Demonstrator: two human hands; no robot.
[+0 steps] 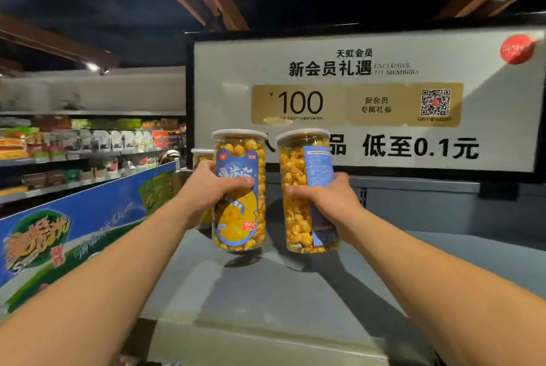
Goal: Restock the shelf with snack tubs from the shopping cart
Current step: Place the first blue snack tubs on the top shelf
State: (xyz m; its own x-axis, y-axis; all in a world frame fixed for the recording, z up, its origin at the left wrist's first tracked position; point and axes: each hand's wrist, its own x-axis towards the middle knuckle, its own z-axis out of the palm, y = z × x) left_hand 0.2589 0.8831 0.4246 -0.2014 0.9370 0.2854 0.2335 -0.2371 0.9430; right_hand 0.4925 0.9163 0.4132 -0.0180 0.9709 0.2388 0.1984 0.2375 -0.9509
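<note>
Two light, stiff popcorn tubs mid-frame, left tub (240, 188) in left hand (206, 188), right tub (305, 191) in right hand (325, 200), fingers wrapped round slick mid-bodies.

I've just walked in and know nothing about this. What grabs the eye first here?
Two clear popcorn tubs held up side by side at centre: the left hand grips the left tub, label facing out, and the right hand grips the right tub, both above a grey shelf top. Behind them hangs a big white membership sign with a gold 100 coupon.
</note>
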